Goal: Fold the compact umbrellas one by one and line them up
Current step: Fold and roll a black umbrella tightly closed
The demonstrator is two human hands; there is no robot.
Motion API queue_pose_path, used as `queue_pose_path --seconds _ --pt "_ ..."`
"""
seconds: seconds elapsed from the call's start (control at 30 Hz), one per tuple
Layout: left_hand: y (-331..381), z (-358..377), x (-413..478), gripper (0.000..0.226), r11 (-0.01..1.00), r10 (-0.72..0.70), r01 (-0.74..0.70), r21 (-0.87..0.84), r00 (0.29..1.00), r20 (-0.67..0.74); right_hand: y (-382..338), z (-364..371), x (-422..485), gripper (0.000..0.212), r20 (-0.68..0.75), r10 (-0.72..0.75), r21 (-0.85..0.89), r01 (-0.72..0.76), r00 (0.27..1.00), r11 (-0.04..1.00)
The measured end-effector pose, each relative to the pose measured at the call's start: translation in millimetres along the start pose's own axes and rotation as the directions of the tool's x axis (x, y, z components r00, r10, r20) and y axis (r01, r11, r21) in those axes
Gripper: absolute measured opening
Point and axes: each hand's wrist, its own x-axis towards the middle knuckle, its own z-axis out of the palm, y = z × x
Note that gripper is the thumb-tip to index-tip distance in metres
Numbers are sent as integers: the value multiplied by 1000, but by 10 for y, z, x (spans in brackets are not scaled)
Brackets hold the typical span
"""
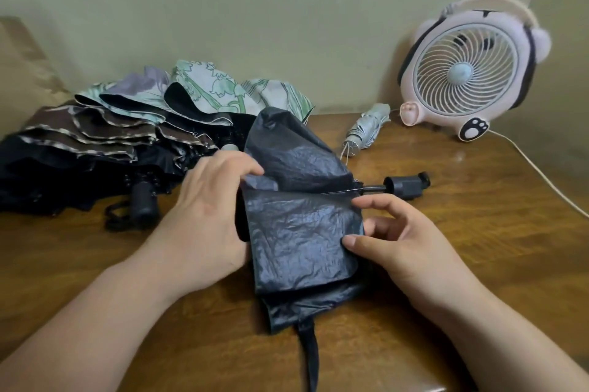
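Wooden bench (478, 232), pale wall behind; black umbrella (299, 232) lies between both hands, canopy crumpled. Left hand (204, 216) curls over canopy's left edge, seemingly gripping it; thumb hidden. Right hand (401, 241) pinches canopy fold. Handle (406, 186) just beyond right fingers (379, 203). Unfolded umbrella pile (127, 136) left of left fingers (242, 165); folded grey umbrella (366, 130) and fan (468, 72) well beyond right fingers.

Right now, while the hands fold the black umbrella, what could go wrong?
The crinkled black fabric umbrella has a loose upper flap, so pleats may bunch between the left hand and right hand. Its black strap trails toward the near edge of the wooden table and might get folded in.
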Motion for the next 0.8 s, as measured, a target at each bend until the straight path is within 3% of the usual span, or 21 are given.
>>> queue_pose_path --seconds 0.07,0.13,0.2,0.6,0.8 --pt "-112 54 34 46 995 -15 30 -100 990 142 3 -6 -13 43 -5 -18 -88 17 1000 996" --pt "-187 53 32 66 997 -52 30 72 943 329 -10 -24 -55 42 0 -26 -173 26 1000 985" --pt "-195 29 22 80 982 -80 -1 189 904 421 -11 -79 -116 42 10 -33 -255 34 999 966" --pt "-214 -4 47 72 980 -146 45 192 824 548 6 -178 -264 28 23 -104 -344 106 994 933" --pt "-177 -32 45 69 978 -158 44 204 796 584 -33 -202 -286 19 33 -70 -355 77 997 932"
